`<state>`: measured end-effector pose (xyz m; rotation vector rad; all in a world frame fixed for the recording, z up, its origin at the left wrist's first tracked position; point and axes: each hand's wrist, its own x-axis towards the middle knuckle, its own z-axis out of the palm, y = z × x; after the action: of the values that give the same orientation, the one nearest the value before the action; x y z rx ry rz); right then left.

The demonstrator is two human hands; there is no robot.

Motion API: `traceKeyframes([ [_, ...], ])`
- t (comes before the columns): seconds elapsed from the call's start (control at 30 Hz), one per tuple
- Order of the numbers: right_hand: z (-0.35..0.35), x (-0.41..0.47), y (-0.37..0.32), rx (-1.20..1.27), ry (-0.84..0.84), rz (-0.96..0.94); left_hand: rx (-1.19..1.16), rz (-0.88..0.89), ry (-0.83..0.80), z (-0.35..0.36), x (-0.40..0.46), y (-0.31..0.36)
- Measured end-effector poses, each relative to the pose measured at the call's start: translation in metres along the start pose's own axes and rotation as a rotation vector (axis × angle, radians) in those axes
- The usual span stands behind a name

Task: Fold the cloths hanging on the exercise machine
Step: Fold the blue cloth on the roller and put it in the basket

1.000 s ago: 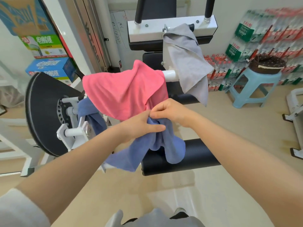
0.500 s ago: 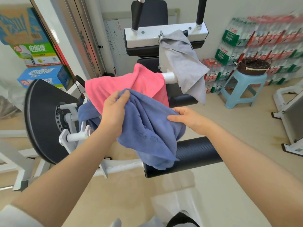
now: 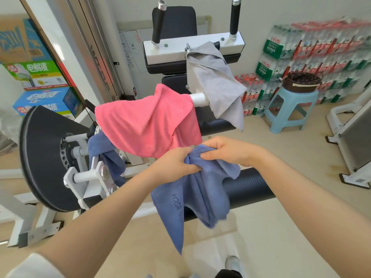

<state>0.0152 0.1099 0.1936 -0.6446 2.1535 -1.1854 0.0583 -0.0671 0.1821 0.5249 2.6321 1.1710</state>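
Note:
A blue cloth marked YOGA hangs bunched from both my hands in front of the black padded roller. My left hand and my right hand grip its top edge close together. A pink cloth drapes over the white bar of the exercise machine just above my hands. A grey cloth hangs from the machine's upper bracket. A second blue cloth hangs at the left, near the white frame.
A large black disc of the machine stands at the left. A light blue stool with a dark basket stands at the right, before stacked packs of bottled water. Cardboard boxes sit far left. Another machine's white frame is at the right edge.
My hands have come back together on the blue cloth's top edge. Half a second ago they held it spread apart, the left hand raised against the pink cloth; now it hangs bunched.

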Motion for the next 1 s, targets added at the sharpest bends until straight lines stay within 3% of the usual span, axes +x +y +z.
traceKeyframes([
  [0.1, -0.019, -0.009, 0.019, -0.004, 0.100, 0.016, -0.058, -0.109, 0.019, 0.002, 0.009, -0.011],
  [0.23, -0.041, -0.015, 0.038, 0.123, 0.283, 0.111, -0.301, -0.225, 0.052, 0.008, 0.024, -0.006],
  [0.33, -0.052, -0.016, 0.046, 0.236, 0.353, 0.120, -0.205, -0.234, 0.084, 0.014, 0.037, -0.003],
  [0.4, -0.054, -0.017, 0.051, 0.228, 0.328, 0.113, -0.119, -0.189, -0.016, 0.015, 0.045, 0.003],
  [0.53, -0.054, -0.015, 0.051, 0.149, 0.013, 0.043, 0.004, 0.037, -0.114, 0.016, 0.066, 0.036],
  [0.67, -0.064, -0.009, 0.047, 0.174, 0.094, -0.010, -0.012, 0.150, -0.109, 0.012, 0.087, 0.055],
  [0.8, -0.089, -0.010, 0.054, 0.145, 0.190, -0.012, -0.166, 0.007, -0.054, 0.014, 0.090, 0.043],
  [0.87, -0.101, -0.013, 0.060, 0.155, 0.234, 0.008, -0.091, -0.101, -0.034, 0.016, 0.090, 0.029],
  [0.93, -0.111, -0.017, 0.066, 0.160, 0.235, 0.046, -0.025, -0.203, -0.048, 0.015, 0.090, 0.015],
  [1.0, -0.121, -0.022, 0.072, 0.199, 0.187, 0.121, -0.148, -0.269, -0.085, 0.013, 0.090, 0.007],
])
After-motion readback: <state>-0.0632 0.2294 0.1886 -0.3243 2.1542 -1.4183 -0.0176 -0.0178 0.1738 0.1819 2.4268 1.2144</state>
